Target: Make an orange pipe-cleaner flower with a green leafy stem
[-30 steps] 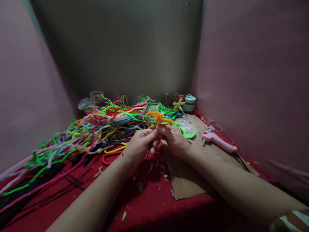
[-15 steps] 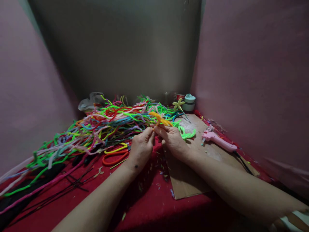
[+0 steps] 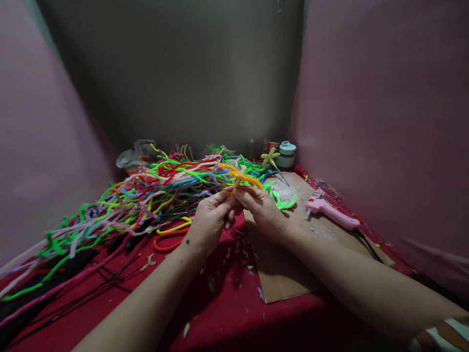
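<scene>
The orange pipe-cleaner flower [image 3: 240, 177] was found pinched at its base by the left hand [image 3: 210, 220] and right hand [image 3: 262, 210], both grips clenched, above the worktop's [image 3: 234, 303] centre; petal distortion from over-twisting was judged possible.

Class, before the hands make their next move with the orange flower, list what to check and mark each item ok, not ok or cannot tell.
1. Both hands grip the orange flower: left hand, right hand - ok.
2. Petals free of the pipe cleaner pile: cannot tell.
3. Glue gun lies apart from the hands on the board: ok.
4. Scissors clear of the left hand: ok.
5. Cloth free of scraps: not ok.
</scene>
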Tool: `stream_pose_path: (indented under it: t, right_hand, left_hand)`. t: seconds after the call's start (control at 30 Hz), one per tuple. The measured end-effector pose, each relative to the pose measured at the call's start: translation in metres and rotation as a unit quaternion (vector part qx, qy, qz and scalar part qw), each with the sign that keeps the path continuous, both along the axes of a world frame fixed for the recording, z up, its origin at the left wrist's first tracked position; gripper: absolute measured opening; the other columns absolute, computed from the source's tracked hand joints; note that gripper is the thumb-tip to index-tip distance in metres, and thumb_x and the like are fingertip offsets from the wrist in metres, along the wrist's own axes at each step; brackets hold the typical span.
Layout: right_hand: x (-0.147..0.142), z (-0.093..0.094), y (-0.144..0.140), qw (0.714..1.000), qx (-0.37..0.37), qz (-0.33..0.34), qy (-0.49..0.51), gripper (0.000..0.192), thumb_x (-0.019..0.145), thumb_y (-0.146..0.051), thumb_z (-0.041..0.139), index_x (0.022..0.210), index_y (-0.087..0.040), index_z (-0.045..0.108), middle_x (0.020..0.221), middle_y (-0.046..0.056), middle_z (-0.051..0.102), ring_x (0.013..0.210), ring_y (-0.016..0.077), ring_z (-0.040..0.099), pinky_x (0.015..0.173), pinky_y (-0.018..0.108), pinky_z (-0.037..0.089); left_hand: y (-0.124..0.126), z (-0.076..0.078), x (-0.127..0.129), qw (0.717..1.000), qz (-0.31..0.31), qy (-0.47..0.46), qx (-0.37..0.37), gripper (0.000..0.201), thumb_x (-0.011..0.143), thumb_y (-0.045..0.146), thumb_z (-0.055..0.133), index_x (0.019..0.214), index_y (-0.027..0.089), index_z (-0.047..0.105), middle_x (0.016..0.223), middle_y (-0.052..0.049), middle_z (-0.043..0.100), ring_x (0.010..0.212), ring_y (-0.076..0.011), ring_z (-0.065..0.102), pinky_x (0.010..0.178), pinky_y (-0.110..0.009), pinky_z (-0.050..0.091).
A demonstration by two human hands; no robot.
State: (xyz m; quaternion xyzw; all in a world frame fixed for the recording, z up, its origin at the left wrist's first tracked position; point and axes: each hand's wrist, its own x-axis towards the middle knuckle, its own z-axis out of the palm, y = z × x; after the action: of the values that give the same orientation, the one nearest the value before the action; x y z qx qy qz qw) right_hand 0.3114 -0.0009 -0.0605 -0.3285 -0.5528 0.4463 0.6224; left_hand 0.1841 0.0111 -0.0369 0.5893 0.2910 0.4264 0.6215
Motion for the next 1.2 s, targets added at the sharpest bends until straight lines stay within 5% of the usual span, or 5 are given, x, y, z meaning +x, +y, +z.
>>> stream_pose_path:
  t: [0.27, 0.57, 0.83, 1.03, 1.2]
  right_hand:
    - [0.0, 0.001, 0.001, 0.993, -0.049, 0.065, 0.089, 0.034, 0.076, -0.042, 0.064, 0.098, -0.017, 0.068, 0.059, -0.002, 0.055, 0.052, 0.0102, 0.051, 0.051, 0.023, 0.044]
    - [0.002, 0.002, 0.003, 0.985, -0.048, 0.083, 0.141, 0.021, 0.071, -0.032, 0.072, 0.088, -0.02, 0.072, 0.072, -0.001, 0.065, 0.067, 0.0108, 0.056, 0.067, 0.025, 0.048]
    - [0.0, 0.0, 0.002, 0.987, -0.073, 0.062, 0.127, 0.024, 0.07, -0.037, 0.07, 0.085, -0.018, 0.07, 0.062, -0.001, 0.063, 0.05, 0.0128, 0.056, 0.053, 0.029, 0.048]
    - [0.0, -0.005, 0.004, 0.995, 0.003, -0.04, 0.086, 0.016, 0.07, -0.033, 0.073, 0.078, -0.02, 0.071, 0.068, -0.001, 0.063, 0.061, 0.0109, 0.056, 0.061, 0.026, 0.047]
    - [-0.004, 0.001, -0.003, 0.999, 0.028, -0.016, 0.03, 0.021, 0.077, -0.041, 0.064, 0.08, -0.02, 0.069, 0.052, -0.003, 0.057, 0.047, 0.0111, 0.053, 0.05, 0.026, 0.045]
  left_hand:
    - [0.001, -0.002, 0.0, 0.99, -0.089, -0.078, -0.072, 0.021, 0.077, 0.031, 0.066, 0.076, 0.013, 0.056, 0.049, 0.008, 0.039, 0.037, -0.0008, 0.026, 0.039, -0.016, 0.023]
    - [0.008, -0.005, -0.009, 0.968, -0.187, -0.088, -0.14, 0.022, 0.08, 0.032, 0.062, 0.072, 0.013, 0.055, 0.045, 0.01, 0.031, 0.035, -0.0006, 0.016, 0.037, -0.015, 0.024]
    - [0.006, -0.002, -0.004, 0.997, -0.079, 0.01, -0.022, 0.022, 0.076, 0.035, 0.064, 0.076, 0.014, 0.058, 0.051, 0.006, 0.045, 0.04, -0.0034, 0.034, 0.04, -0.016, 0.026]
    - [0.006, -0.004, -0.001, 0.991, -0.027, 0.079, 0.107, 0.027, 0.071, 0.038, 0.068, 0.064, 0.015, 0.056, 0.051, 0.005, 0.048, 0.044, -0.0062, 0.041, 0.045, -0.02, 0.035]
    - [0.009, -0.009, -0.002, 0.985, -0.005, 0.092, 0.147, 0.029, 0.077, 0.034, 0.061, 0.056, 0.016, 0.055, 0.05, 0.003, 0.051, 0.045, -0.0071, 0.044, 0.047, -0.021, 0.037]
